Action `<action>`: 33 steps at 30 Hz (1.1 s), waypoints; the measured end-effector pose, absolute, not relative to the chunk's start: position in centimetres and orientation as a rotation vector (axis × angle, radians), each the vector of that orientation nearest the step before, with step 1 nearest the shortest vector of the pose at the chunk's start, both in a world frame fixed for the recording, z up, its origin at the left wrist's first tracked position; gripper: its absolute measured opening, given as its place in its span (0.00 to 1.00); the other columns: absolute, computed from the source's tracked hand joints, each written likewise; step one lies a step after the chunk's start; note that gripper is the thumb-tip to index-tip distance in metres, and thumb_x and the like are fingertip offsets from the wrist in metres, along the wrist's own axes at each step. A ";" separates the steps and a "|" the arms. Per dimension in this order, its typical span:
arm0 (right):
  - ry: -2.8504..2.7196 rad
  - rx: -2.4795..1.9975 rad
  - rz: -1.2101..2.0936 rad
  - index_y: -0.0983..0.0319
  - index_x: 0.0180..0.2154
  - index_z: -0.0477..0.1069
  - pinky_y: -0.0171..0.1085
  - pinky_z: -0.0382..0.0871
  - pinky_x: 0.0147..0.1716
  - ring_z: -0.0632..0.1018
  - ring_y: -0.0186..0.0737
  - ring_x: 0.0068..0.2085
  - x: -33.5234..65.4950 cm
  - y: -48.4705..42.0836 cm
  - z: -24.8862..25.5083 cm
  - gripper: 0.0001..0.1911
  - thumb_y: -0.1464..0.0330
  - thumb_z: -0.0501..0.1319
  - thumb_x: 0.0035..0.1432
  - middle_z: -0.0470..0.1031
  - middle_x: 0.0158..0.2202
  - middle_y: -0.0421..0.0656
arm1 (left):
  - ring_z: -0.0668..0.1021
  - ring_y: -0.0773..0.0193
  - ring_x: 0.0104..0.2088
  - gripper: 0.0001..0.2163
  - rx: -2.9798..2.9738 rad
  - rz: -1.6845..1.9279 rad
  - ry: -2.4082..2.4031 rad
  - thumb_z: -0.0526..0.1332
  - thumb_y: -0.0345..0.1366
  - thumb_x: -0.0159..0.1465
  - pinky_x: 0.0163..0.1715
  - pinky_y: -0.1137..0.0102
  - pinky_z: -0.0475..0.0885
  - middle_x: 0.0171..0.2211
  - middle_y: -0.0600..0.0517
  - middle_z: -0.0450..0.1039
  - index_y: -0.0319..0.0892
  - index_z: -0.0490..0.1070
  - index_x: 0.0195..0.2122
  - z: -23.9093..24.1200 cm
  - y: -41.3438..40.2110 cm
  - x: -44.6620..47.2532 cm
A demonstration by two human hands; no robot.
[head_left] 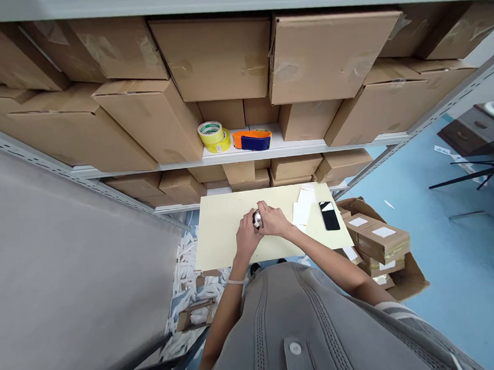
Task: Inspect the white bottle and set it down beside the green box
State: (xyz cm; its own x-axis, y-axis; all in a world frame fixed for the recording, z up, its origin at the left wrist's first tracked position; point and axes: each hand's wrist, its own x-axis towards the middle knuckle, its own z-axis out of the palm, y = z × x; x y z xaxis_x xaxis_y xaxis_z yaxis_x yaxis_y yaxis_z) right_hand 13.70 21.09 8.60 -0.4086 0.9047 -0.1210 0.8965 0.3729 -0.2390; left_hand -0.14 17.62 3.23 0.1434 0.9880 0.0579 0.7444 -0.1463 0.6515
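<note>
A shiny, rounded silver metal object point(257, 219) is held over the pale yellow table point(216, 232); its exact kind does not show. My left hand point(247, 234) wraps around its left side, fingers closed against it. From the other side, my right hand point(272, 219) grips the same object, with its fingers curled at the top. Both hands nearly meet around it, so much of its surface is hidden. To the right of my right hand lie white paper slips point(302, 206) and a black phone point(329, 216).
Shelves of cardboard boxes point(216, 57) rise behind the table. Tape rolls point(214, 136) and an orange and blue tape dispenser point(252, 140) sit on the middle shelf. An open carton point(414, 277) with labelled boxes stands at right; scattered white paper strips point(187, 268) cover the floor at left.
</note>
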 end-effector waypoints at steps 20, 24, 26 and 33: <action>-2.414 -1.871 0.534 0.63 0.52 0.56 0.40 0.68 0.31 0.77 0.46 0.37 14.4 18.9 3.4 0.29 0.65 0.60 0.48 0.65 0.54 0.53 | 0.76 0.59 0.42 0.18 1.994 0.382 1.594 0.64 0.36 0.56 0.31 0.69 0.70 0.48 0.51 0.65 0.47 0.62 0.46 -0.4 16.9 -0.7; -2.423 -1.650 0.498 0.63 0.50 0.59 0.46 0.70 0.44 0.73 0.52 0.50 14.6 18.2 3.6 0.29 0.67 0.61 0.45 0.61 0.59 0.56 | 0.75 0.56 0.44 0.19 2.091 0.371 1.633 0.63 0.34 0.56 0.40 0.65 0.70 0.45 0.49 0.67 0.45 0.62 0.48 -0.4 16.6 -0.6; -2.426 -1.537 0.454 0.63 0.48 0.61 0.50 0.63 0.55 0.68 0.54 0.58 14.5 18.0 4.2 0.27 0.68 0.62 0.43 0.60 0.61 0.57 | 0.75 0.56 0.44 0.19 2.099 0.386 1.640 0.61 0.32 0.57 0.41 0.65 0.70 0.45 0.48 0.67 0.45 0.61 0.49 -0.4 16.5 -0.7; -2.299 -1.469 0.595 0.60 0.50 0.60 0.44 0.71 0.44 0.74 0.48 0.48 14.3 17.3 10.2 0.28 0.65 0.62 0.45 0.64 0.60 0.52 | 0.76 0.57 0.41 0.11 2.003 0.440 1.704 0.60 0.34 0.59 0.38 0.66 0.69 0.42 0.49 0.68 0.46 0.62 0.42 -0.3 17.4 -1.8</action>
